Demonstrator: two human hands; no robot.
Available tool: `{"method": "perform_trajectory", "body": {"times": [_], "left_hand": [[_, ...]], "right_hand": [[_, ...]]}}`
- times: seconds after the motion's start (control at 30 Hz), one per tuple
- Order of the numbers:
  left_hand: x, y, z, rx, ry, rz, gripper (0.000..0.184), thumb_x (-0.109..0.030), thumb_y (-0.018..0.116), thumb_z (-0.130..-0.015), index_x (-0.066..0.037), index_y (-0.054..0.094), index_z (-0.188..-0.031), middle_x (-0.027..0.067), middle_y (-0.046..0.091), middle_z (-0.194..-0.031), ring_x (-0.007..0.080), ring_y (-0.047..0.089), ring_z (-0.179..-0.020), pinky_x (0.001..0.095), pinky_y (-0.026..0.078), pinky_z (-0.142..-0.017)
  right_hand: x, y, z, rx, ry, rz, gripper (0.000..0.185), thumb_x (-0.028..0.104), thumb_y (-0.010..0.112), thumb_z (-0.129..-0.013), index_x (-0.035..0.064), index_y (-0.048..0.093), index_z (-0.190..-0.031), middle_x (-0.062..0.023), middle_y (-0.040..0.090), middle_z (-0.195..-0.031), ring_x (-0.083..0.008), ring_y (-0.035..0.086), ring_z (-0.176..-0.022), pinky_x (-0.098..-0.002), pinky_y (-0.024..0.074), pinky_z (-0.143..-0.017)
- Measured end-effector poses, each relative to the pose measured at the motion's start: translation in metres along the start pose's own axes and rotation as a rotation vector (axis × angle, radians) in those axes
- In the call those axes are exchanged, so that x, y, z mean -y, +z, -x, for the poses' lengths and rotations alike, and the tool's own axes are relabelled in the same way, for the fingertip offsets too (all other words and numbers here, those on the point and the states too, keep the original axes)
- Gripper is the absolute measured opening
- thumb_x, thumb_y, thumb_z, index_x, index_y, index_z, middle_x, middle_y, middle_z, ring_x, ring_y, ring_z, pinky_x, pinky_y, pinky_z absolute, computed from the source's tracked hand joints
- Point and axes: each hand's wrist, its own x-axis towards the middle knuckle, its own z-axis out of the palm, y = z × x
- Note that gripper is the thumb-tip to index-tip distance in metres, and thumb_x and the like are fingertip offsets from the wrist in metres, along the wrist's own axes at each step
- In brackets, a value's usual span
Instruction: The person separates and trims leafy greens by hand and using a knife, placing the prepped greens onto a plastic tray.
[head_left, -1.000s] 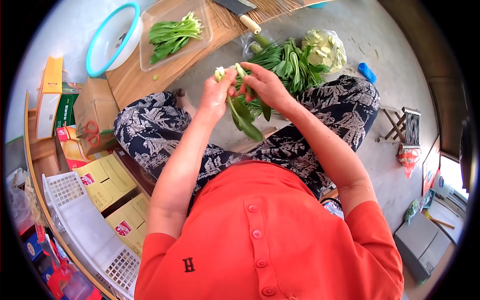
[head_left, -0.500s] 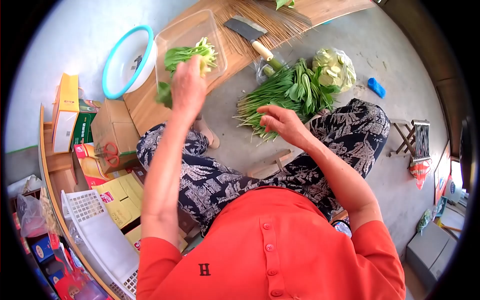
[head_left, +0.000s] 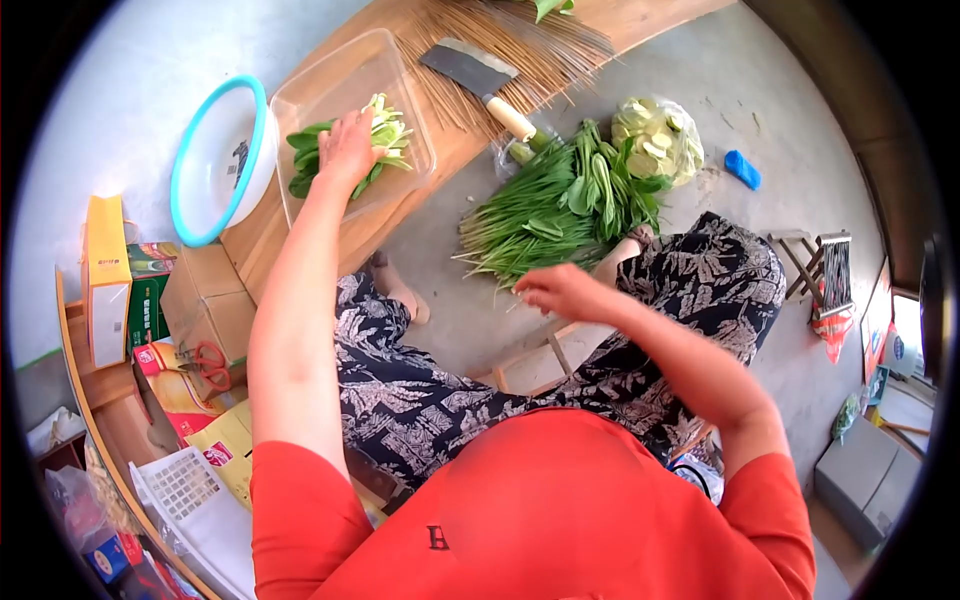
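My left hand (head_left: 347, 150) lies over leafy greens (head_left: 390, 135) inside a clear plastic box (head_left: 420, 165). Its fingers look spread across the stems and leaves, with the thumb out to the right; the palm side is hidden. Above the floor in front of my knees hovers my right hand (head_left: 570, 292), fingers loosely bent and apart, holding nothing. Just beyond it, a heap of long thin green stalks (head_left: 520, 215) lies on the floor, with bunches of leafy greens (head_left: 605, 180) on its right side.
A cleaver (head_left: 470, 70) rests on thin sticks (head_left: 560, 50) on the wooden table (head_left: 350, 245). Left of the box stands a blue-rimmed basin (head_left: 265, 130). A bag of pale slices (head_left: 655, 140) and a blue item (head_left: 742, 170) are on the floor. Scissors (head_left: 207, 365) lie among boxes at left.
My left hand has lowered the greens into the clear box, and its fingers have loosened over them. My right hand has dropped slightly toward my lap. The whole view has shifted a little.
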Motion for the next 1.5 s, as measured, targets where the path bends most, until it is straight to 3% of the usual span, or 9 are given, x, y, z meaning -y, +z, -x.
{"method": "perform_trajectory", "body": {"times": [0.17,0.33,0.57,0.8,0.87,0.97,1.07,1.2,1.5], "left_hand": [[-0.027,-0.057,0.066,-0.290,0.243,0.150,0.059,-0.017,0.072,-0.078,-0.009,0.050,-0.132,0.0129,0.053,-0.130,0.0309,0.050,-0.119,0.0434,0.038,-0.098],[-0.066,-0.083,0.127,-0.247,0.138,0.402,0.046,-0.011,0.070,-0.080,-0.004,0.057,-0.123,0.0146,0.059,-0.118,0.0315,0.056,-0.110,0.0400,0.042,-0.094],[-0.090,-0.082,0.109,-0.100,-0.005,0.706,0.032,-0.005,0.066,-0.083,-0.001,0.062,-0.114,0.0133,0.064,-0.101,0.0247,0.063,-0.095,0.0332,0.048,-0.084],[-0.102,-0.080,0.101,0.057,0.066,0.738,0.035,-0.003,0.068,-0.080,-0.004,0.062,-0.115,0.0114,0.062,-0.095,0.0215,0.063,-0.086,0.0315,0.050,-0.077],[-0.103,-0.077,0.102,0.058,0.093,0.753,0.036,-0.003,0.069,-0.080,-0.004,0.062,-0.115,0.0115,0.063,-0.094,0.0212,0.063,-0.085,0.0313,0.050,-0.076],[-0.102,-0.073,0.102,0.079,0.077,0.765,0.036,-0.004,0.069,-0.079,-0.003,0.062,-0.114,0.0110,0.063,-0.094,0.0209,0.063,-0.085,0.0315,0.050,-0.076],[-0.103,-0.074,0.105,0.094,0.060,0.783,0.035,-0.003,0.067,-0.080,-0.003,0.062,-0.115,0.0101,0.062,-0.092,0.0190,0.062,-0.083,0.0303,0.049,-0.076],[-0.101,-0.071,0.106,0.123,0.078,0.784,0.034,-0.001,0.064,-0.082,-0.001,0.062,-0.116,0.0098,0.062,-0.092,0.0170,0.061,-0.081,0.0293,0.048,-0.076],[-0.099,-0.057,0.109,0.126,0.089,0.902,0.030,-0.011,0.060,-0.087,-0.002,0.063,-0.115,0.0104,0.065,-0.097,0.0167,0.063,-0.085,0.0288,0.049,-0.076]], "right_hand": [[-0.082,-0.063,-0.047,-0.238,0.242,-0.193,0.027,0.024,0.057,-0.090,0.0019,0.064,-0.104,-0.0104,0.067,-0.079,-0.0190,0.066,-0.061,-0.0331,0.0520,-0.055],[-0.184,-0.110,-0.065,-0.488,0.874,-0.164,0.047,0.021,0.063,-0.086,0.0013,0.051,-0.128,-0.0106,0.064,-0.101,-0.0207,0.066,-0.077,-0.0350,0.0547,-0.060],[-0.239,-0.116,-0.075,-0.643,0.920,-0.399,0.061,0.017,0.063,-0.086,0.0060,0.038,-0.141,-0.0120,0.054,-0.125,-0.0226,0.061,-0.093,-0.0384,0.0542,-0.064],[-0.261,-0.111,-0.110,-0.856,0.879,-0.573,0.069,0.015,0.066,-0.082,0.0127,0.035,-0.143,-0.0113,0.062,-0.111,-0.0229,0.064,-0.084,-0.0390,0.0552,-0.056],[-0.256,-0.110,-0.112,-0.807,0.896,-0.563,0.072,0.017,0.069,-0.083,0.0106,0.032,-0.144,-0.0126,0.053,-0.128,-0.0221,0.061,-0.088,-0.0381,0.0530,-0.064],[-0.294,-0.095,-0.113,-0.766,0.855,0.094,0.053,0.029,0.078,-0.071,0.0069,0.059,-0.116,-0.0130,0.068,-0.086,-0.0239,0.065,-0.071,-0.0371,0.0526,-0.069],[-0.269,-0.102,-0.111,-0.471,0.913,0.079,0.037,0.029,0.075,-0.072,0.0077,0.066,-0.101,-0.0173,0.067,-0.103,-0.0310,0.064,-0.099,-0.0415,0.0501,-0.086],[-0.249,-0.096,-0.116,-0.551,0.819,0.112,0.028,0.030,0.070,-0.073,0.0068,0.068,-0.089,-0.0177,0.068,-0.098,-0.0314,0.065,-0.092,-0.0402,0.0512,-0.083],[-0.104,-0.103,-0.071,0.177,0.497,-0.737,0.021,0.016,0.057,-0.083,0.0047,0.059,-0.100,-0.0089,0.064,-0.096,-0.0217,0.065,-0.083,-0.0383,0.0527,-0.078]]}}
